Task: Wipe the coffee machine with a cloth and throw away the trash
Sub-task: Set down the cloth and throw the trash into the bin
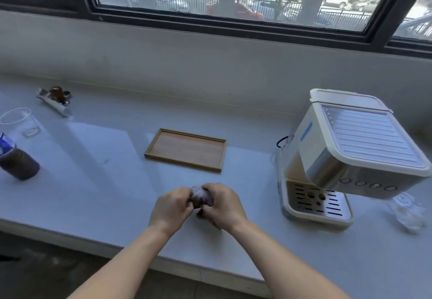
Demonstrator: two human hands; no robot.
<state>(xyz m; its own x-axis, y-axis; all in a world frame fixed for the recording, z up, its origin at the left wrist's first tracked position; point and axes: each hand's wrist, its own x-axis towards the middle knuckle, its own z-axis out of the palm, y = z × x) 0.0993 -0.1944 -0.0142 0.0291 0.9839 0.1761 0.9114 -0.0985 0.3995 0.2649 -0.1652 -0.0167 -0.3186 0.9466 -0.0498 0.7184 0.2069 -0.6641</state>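
Note:
A small bunched cloth (201, 198), greyish purple, is held between my left hand (171, 207) and my right hand (223, 205) just above the white counter, in front of the wooden tray. Both hands grip it with closed fingers and hide most of it. The cream and steel coffee machine (346, 153) stands to the right, about a hand's width from my right hand. Crumpled clear plastic trash (408, 212) lies right of the machine's drip tray. More wrapper trash (56, 101) lies at the far left of the counter.
An empty wooden tray (185, 150) sits mid-counter behind my hands. A clear plastic cup (19, 123) and a dark bottle (16, 160) stand at the left edge. The counter's front edge (140, 259) runs below my forearms, and a wall with a window rises behind.

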